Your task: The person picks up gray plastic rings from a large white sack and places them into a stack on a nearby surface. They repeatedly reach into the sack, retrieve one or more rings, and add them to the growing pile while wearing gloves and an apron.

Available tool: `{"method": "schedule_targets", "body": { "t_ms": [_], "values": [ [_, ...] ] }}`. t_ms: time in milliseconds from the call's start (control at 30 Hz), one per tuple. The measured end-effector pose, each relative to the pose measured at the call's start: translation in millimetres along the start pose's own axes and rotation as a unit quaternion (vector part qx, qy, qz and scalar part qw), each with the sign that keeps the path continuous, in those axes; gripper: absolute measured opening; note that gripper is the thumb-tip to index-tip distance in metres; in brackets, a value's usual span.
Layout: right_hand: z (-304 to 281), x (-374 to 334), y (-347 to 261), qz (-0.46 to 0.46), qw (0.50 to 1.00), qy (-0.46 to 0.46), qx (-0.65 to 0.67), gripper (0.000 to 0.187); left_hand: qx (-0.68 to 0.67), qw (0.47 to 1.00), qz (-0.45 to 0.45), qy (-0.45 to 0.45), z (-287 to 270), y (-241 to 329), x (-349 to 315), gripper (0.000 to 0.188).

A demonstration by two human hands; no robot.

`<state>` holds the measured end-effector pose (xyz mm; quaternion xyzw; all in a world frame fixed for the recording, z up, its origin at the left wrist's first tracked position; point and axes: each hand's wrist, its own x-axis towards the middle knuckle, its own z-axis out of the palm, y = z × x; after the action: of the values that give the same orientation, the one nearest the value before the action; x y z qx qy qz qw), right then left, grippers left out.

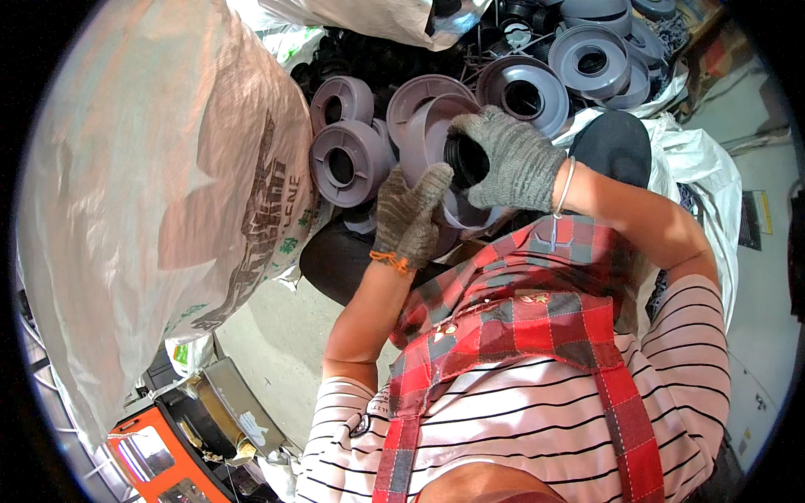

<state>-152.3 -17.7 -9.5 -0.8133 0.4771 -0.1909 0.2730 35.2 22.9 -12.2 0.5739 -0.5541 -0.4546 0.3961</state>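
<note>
My left hand (408,216), in a grey knit glove with an orange cuff, grips the lower left side of a grey plastic ring-shaped part (422,142), thumb toward its opening. From the right, my gloved right hand (516,161) curls its fingers around a black ribbed ring (463,159) at the mouth of that grey part. How deep the black ring sits inside is hidden by the glove. Close by on the left stand similar grey parts, among them a hub-centred one (369,159). Another round grey part (545,92) lies just beyond my right hand.
A large pale woven sack (168,168) bulges up along the left. More grey flanged parts (616,63) and dark black pieces (360,54) are heaped at the back. White sheeting (700,176) drapes on the right. An orange-framed machine (159,453) stands at the lower left.
</note>
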Motion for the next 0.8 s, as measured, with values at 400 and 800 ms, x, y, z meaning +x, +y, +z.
{"method": "schedule_targets", "body": {
  "t_ms": [400,800],
  "values": [
    [36,11,24,0.164,0.651,-0.052,0.74,0.065,0.055,0.975,0.203,-0.074,17,-21,-8,0.104],
    [22,14,36,0.029,0.973,0.029,0.225,0.083,-0.065,0.956,0.11,-0.264,-15,-37,5,0.094]
  ]
}}
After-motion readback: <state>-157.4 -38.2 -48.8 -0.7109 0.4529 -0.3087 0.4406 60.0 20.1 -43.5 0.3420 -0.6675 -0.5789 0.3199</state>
